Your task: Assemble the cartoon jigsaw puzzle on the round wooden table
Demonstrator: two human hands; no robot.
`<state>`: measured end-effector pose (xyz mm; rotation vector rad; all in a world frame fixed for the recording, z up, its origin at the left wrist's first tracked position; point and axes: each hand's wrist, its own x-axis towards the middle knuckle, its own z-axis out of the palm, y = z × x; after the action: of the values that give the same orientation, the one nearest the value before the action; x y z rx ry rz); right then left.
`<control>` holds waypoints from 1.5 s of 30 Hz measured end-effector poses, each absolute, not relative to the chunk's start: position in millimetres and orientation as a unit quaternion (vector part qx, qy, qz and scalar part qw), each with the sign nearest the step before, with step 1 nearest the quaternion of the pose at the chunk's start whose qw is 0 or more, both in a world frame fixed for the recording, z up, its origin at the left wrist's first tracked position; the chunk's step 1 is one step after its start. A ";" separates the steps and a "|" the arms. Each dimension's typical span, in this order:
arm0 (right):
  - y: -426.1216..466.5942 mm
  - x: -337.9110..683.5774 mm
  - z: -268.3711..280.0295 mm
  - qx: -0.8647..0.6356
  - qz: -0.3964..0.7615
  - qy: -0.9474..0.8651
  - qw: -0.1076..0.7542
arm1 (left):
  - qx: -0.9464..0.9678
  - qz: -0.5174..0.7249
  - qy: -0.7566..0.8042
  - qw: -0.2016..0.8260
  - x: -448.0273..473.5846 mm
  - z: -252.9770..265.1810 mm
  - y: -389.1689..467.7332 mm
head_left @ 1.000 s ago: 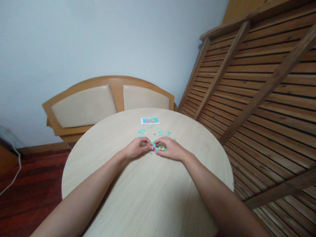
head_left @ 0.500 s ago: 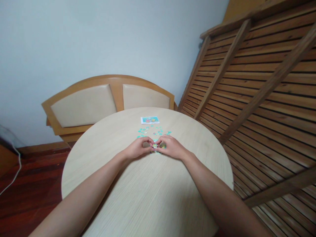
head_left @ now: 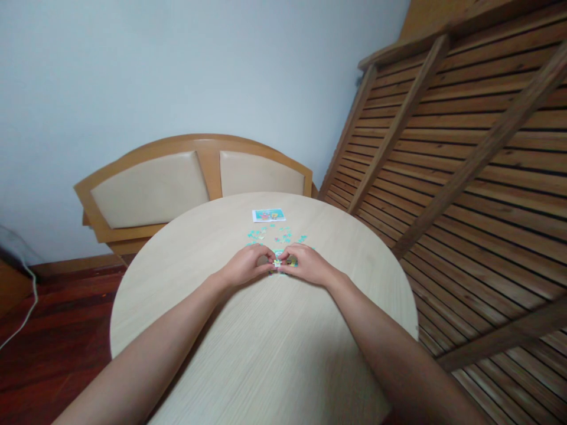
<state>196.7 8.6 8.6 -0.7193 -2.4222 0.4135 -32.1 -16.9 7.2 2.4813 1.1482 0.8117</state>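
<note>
Between the fingertips of both hands is a small jigsaw piece (head_left: pixel 277 263), pale with yellow-green on it. My left hand (head_left: pixel 248 263) pinches it from the left, and my right hand (head_left: pixel 306 262) pinches it from the right. Partly hidden under and behind the fingers lie more colourful jigsaw pieces (head_left: pixel 293 261); whether they are joined I cannot tell. Several loose turquoise pieces (head_left: pixel 286 235) are scattered just beyond the hands. Farther back a picture card (head_left: pixel 269 215) lies flat, showing a pink and a yellow figure on turquoise.
Everything rests on a round, pale wooden table (head_left: pixel 266 348). A padded headboard (head_left: pixel 150 189) stands behind it against the wall. Close on the right leans a large slatted wooden frame (head_left: pixel 469 159). A white cable (head_left: pixel 32 301) hangs at the left above the red-brown floor.
The fingertips and the piece between them have shifted very slightly left and down. A bit more of the turquoise pieces behind them shows. Arms and card are otherwise unchanged.
</note>
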 end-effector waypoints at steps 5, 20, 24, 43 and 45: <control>9.5 197.0 8.8 -0.270 0.158 -0.906 0.286 | 0.867 0.274 0.396 0.128 -33.6 8.2 -17.6; 14.7 201.2 3.8 -0.277 0.143 -0.916 0.253 | 0.873 0.251 0.400 0.119 -32.8 5.8 -16.8; 16.1 201.6 1.5 -0.283 0.140 -0.916 0.249 | 0.874 0.247 0.402 0.118 -33.3 4.6 -16.1; 14.1 199.5 4.0 -0.291 0.142 -0.915 0.240 | 0.876 0.225 0.412 0.107 -32.3 4.2 -16.5; 14.2 199.4 3.5 -0.292 0.143 -0.914 0.240 | 0.877 0.224 0.412 0.104 -32.4 4.1 -16.7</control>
<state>199.4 14.2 3.5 -0.8004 -2.5024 0.3923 -32.4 -16.7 4.1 2.5855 1.2158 0.6603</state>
